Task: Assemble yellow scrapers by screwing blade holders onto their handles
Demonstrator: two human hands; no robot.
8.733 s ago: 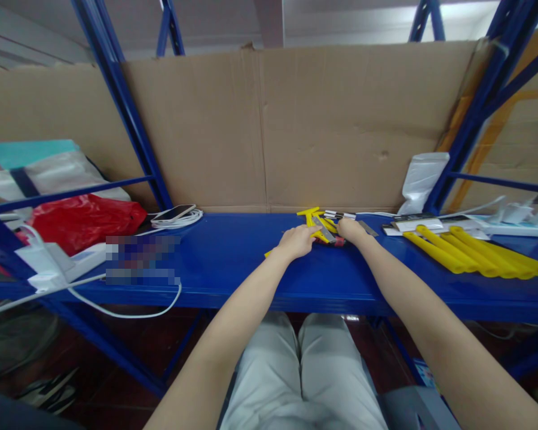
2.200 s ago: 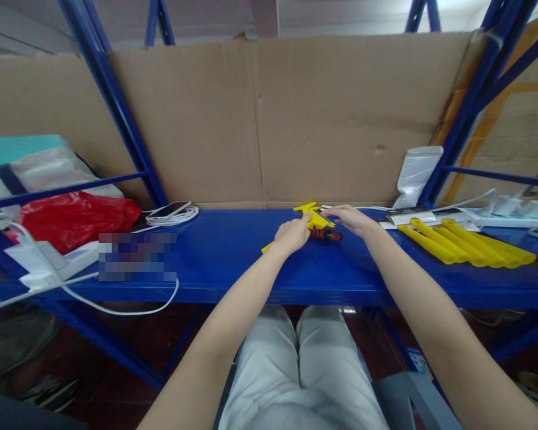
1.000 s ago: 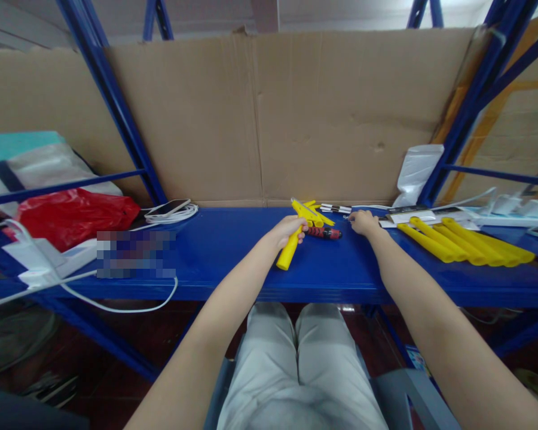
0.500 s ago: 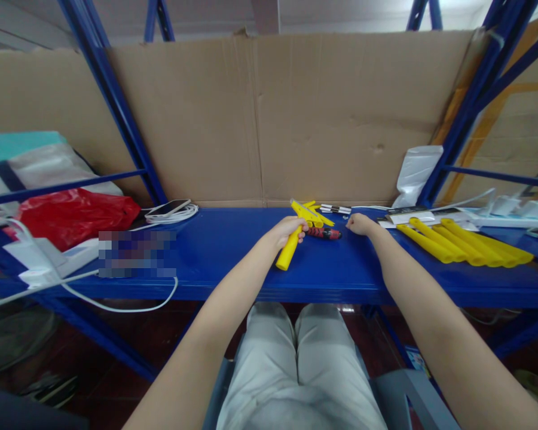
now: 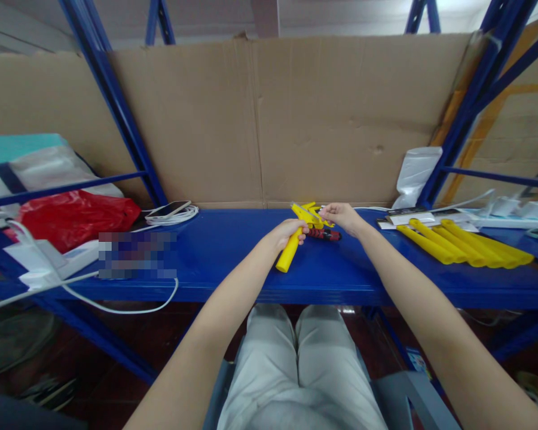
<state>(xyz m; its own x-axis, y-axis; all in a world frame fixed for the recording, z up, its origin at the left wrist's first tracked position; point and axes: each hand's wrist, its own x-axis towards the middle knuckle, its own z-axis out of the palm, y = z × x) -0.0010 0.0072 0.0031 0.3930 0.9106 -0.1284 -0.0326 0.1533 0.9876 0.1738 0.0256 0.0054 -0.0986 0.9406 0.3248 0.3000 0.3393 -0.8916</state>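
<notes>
My left hand (image 5: pixel 291 233) is wrapped round a yellow tube-shaped handle (image 5: pixel 289 255), whose lower end sticks out toward me. Beyond that hand a flat yellow head (image 5: pixel 299 211) shows, apparently part of the same tool. My right hand (image 5: pixel 344 217) is at the right of the head, its fingers pinched together over several small yellow pieces (image 5: pixel 314 210). Whatever lies between those fingertips is too small to make out. A red-and-black handle (image 5: pixel 326 234), like a screwdriver's, rests on the blue shelf just below my right hand.
Several yellow tubes (image 5: pixel 464 243) lie in a row at the right, before a white power strip (image 5: pixel 506 220). A white pouch (image 5: pixel 416 176) leans on the cardboard back wall (image 5: pixel 260 119). Leftward are a phone with a coiled white cable (image 5: pixel 177 213) and a red bag (image 5: pixel 78 215).
My right hand has moved left from the shelf to the small yellow pieces beside the tool's head. The left hand keeps its grip in nearly the same place.
</notes>
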